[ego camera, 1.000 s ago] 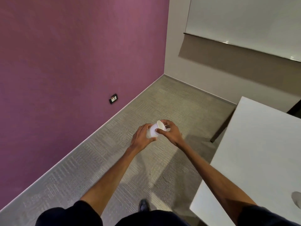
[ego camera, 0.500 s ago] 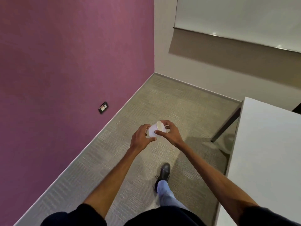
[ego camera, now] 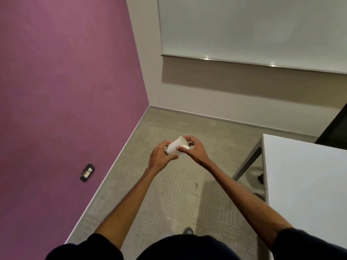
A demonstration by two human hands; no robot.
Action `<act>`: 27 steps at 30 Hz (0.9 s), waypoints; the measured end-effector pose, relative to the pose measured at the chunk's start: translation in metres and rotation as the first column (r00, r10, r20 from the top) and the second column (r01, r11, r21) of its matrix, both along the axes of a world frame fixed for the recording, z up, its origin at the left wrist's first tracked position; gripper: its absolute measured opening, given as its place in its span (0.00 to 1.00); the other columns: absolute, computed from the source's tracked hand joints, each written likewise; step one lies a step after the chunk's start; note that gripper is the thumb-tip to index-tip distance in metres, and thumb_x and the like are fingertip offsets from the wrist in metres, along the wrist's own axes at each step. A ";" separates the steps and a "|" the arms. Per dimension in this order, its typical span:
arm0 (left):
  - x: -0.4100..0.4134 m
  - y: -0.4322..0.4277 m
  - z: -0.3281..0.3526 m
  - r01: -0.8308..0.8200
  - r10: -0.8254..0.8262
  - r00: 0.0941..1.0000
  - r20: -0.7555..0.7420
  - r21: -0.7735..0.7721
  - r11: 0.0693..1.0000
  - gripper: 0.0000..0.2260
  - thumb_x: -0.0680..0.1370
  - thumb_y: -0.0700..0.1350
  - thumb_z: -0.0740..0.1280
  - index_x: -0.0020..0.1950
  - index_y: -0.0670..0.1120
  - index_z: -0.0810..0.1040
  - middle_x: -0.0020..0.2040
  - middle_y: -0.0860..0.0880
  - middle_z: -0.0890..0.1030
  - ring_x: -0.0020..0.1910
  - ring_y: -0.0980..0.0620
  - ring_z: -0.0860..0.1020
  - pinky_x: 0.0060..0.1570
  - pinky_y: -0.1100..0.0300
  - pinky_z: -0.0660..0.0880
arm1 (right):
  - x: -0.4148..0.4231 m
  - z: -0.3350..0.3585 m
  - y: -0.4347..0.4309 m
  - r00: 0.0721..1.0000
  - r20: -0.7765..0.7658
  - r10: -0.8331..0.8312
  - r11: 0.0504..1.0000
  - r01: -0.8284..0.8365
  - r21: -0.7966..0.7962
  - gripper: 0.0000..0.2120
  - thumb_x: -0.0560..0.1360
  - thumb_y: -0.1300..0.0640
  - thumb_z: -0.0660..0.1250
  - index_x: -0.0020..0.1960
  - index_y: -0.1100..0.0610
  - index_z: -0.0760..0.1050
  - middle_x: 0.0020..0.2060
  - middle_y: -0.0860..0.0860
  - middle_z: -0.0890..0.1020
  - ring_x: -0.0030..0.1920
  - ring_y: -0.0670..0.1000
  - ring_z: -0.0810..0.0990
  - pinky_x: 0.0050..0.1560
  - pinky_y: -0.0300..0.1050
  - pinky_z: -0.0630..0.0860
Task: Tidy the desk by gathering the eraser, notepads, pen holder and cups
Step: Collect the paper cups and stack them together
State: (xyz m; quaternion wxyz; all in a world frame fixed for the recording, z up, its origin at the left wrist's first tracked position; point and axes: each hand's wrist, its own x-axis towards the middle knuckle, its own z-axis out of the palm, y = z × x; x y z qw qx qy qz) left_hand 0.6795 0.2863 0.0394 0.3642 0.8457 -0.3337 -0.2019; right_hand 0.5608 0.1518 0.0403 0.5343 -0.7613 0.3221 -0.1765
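Note:
A small white paper cup [ego camera: 175, 147] lies tilted on its side between both hands, held out over the carpet, with its open mouth turned toward the right. My left hand [ego camera: 161, 157] grips the cup's base end. My right hand [ego camera: 193, 150] pinches the rim end with thumb and fingers. The white desk [ego camera: 304, 184] fills the lower right of the view, and the part of it that shows has nothing on it. No eraser, notepads or pen holder are in view.
A purple wall [ego camera: 65, 91] with a low socket [ego camera: 87, 172] runs along the left. A whiteboard [ego camera: 253, 29] hangs on the far wall. Grey carpet [ego camera: 169, 194] lies between wall and desk. A desk leg [ego camera: 246, 164] slants under the desk's corner.
The view has swung up and to the right as I walk, so the whiteboard fills more of the frame. Both hands have kept hold of the cup in front of me.

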 end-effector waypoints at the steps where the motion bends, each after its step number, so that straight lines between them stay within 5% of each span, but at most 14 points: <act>1: 0.007 -0.014 0.001 0.019 -0.019 1.000 0.001 -0.006 1.000 0.28 0.65 0.49 0.80 0.62 0.50 0.77 0.58 0.51 0.80 0.50 0.47 0.82 0.51 0.48 0.80 | 0.004 0.002 -0.012 1.000 0.003 -0.017 1.000 0.017 -0.006 0.27 0.69 0.51 0.79 0.64 0.56 0.77 0.60 0.52 0.80 0.58 0.51 0.80 0.59 0.47 0.78; 17: 0.139 -0.251 -0.009 0.305 -0.307 0.951 -0.040 -0.042 0.951 0.28 0.65 0.48 0.81 0.62 0.50 0.77 0.59 0.51 0.80 0.44 0.48 0.82 0.49 0.49 0.79 | 0.103 -0.005 -0.214 0.970 -0.057 -0.237 0.971 0.237 -0.006 0.29 0.70 0.51 0.79 0.68 0.56 0.75 0.62 0.53 0.79 0.59 0.52 0.79 0.60 0.47 0.78; 27: 0.211 -0.401 -0.001 0.499 -0.499 0.867 0.015 -0.053 0.865 0.27 0.65 0.47 0.81 0.61 0.47 0.77 0.58 0.49 0.81 0.51 0.46 0.80 0.53 0.47 0.78 | 0.156 0.008 -0.328 0.906 -0.056 -0.419 0.908 0.417 -0.046 0.30 0.68 0.53 0.80 0.67 0.58 0.74 0.62 0.54 0.79 0.59 0.54 0.78 0.61 0.48 0.77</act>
